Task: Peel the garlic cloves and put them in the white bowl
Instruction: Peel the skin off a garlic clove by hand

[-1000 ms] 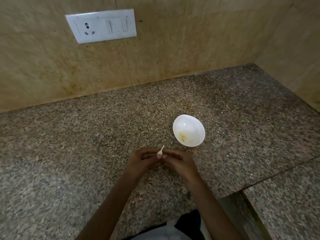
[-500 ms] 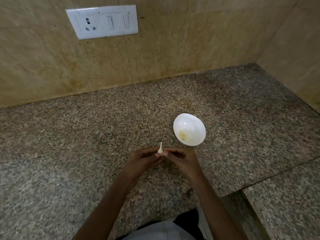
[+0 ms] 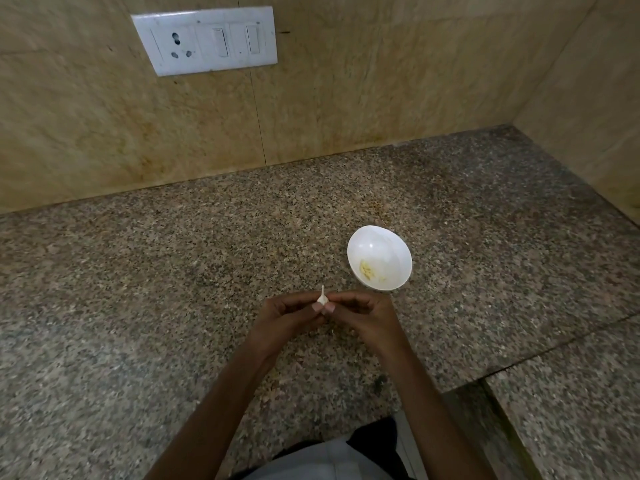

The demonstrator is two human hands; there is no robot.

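Left hand (image 3: 282, 320) and right hand (image 3: 363, 318) are pinching the garlic clove (image 3: 322, 298) between them, rotating its tail upright, so peeling is continuing, white bowl (image 3: 374, 244) just beyond.

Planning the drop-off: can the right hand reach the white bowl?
Probably yes: the white bowl sits just beyond the right hand, nothing between them, though that hand pinches the garlic clove.

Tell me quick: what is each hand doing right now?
Left hand: closed, pinching the clove.
Right hand: closed, pinching the same clove.
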